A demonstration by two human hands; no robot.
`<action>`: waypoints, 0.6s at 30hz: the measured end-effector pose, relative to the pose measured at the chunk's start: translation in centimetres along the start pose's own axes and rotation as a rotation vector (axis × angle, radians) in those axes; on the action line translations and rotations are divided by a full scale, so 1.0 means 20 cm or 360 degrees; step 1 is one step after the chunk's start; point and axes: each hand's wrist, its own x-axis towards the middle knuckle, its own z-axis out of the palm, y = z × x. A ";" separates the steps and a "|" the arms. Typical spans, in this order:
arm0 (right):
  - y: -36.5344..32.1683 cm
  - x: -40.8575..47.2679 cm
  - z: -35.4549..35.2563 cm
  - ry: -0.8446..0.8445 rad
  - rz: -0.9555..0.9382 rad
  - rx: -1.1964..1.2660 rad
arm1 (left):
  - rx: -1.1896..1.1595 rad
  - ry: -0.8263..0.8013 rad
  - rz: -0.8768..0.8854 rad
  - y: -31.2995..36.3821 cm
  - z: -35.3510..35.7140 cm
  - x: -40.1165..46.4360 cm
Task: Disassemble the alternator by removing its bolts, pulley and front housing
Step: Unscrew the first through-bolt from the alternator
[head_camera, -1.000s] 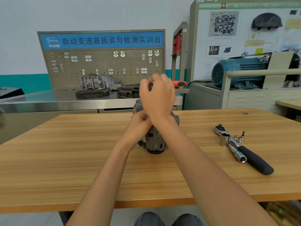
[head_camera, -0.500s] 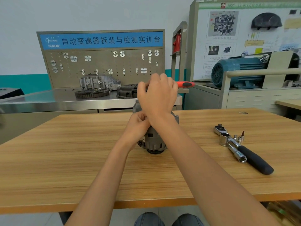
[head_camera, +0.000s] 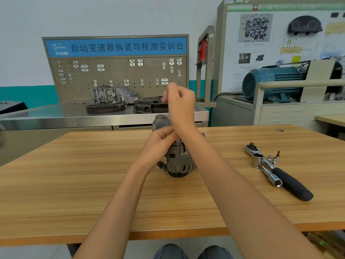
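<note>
The grey alternator (head_camera: 177, 162) stands upright in the middle of the wooden table (head_camera: 74, 184). My right hand (head_camera: 182, 103) is raised above it, fingers curled round a screwdriver whose handle is hidden in the fist. Only the thin metal shaft (head_camera: 178, 142) shows, pointing down into the alternator's top. My left hand (head_camera: 158, 143) grips the upper part of the alternator beside the shaft, fingers curled. A bolt head (head_camera: 203, 134) sticks up on the alternator's far right ear.
A ratchet wrench with a black handle (head_camera: 280, 173) lies on the table to the right, with small sockets and a bit (head_camera: 274, 158) beside it. Behind the table stands a steel bench (head_camera: 56, 114) with gear parts and a pegboard. A blue motor (head_camera: 270, 81) sits at the back right.
My right hand has turned on the screwdriver and risen slightly; the red and black handle end that stuck out to its right is now hidden. My left hand and the alternator stayed put.
</note>
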 end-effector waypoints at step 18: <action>0.06 -0.02 -0.04 0.0131 -0.0265 -0.0480 | -0.0047 0.0066 0.0020 -0.01 0.01 0.00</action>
